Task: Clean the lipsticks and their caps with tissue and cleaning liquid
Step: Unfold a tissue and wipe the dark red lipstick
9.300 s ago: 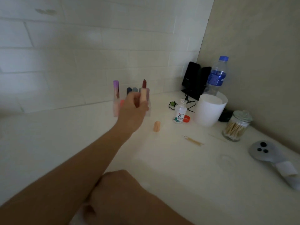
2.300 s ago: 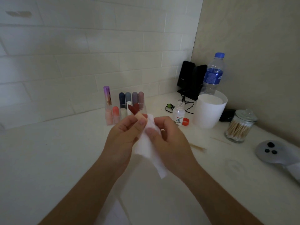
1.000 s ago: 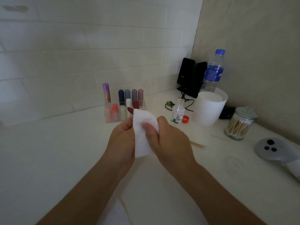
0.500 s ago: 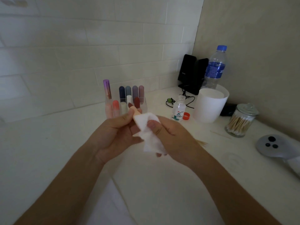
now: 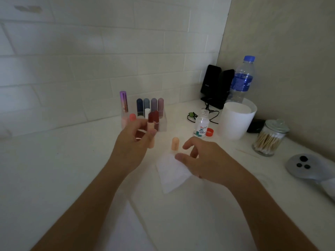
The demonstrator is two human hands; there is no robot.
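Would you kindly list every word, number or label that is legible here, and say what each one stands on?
"75": on the label of the small clear bottle; the finer print around it is too blurred to read.
Water bottle: white lettering on the blue label, too blurred to read.
Black device: a pale word, too small to read.
Purple lipstick tube: a small mark low down, unreadable.

Domestic setting, consistent with a bathroom or vanity corner. A white countertop [image 5: 54,169] meets a white tiled wall [image 5: 90,51] and a plain beige wall [image 5: 281,51]. Against the tiles, left of a white plastic tub [image 5: 233,127], a clear holder [image 5: 163,128] carries capped lipsticks [image 5: 153,105]. Just left of the tub stands a small bottle marked 75 [image 5: 201,125]; to its right, a glass jar of cotton swabs [image 5: 268,140]; behind it, a water bottle [image 5: 242,80] and black speakers [image 5: 215,86].
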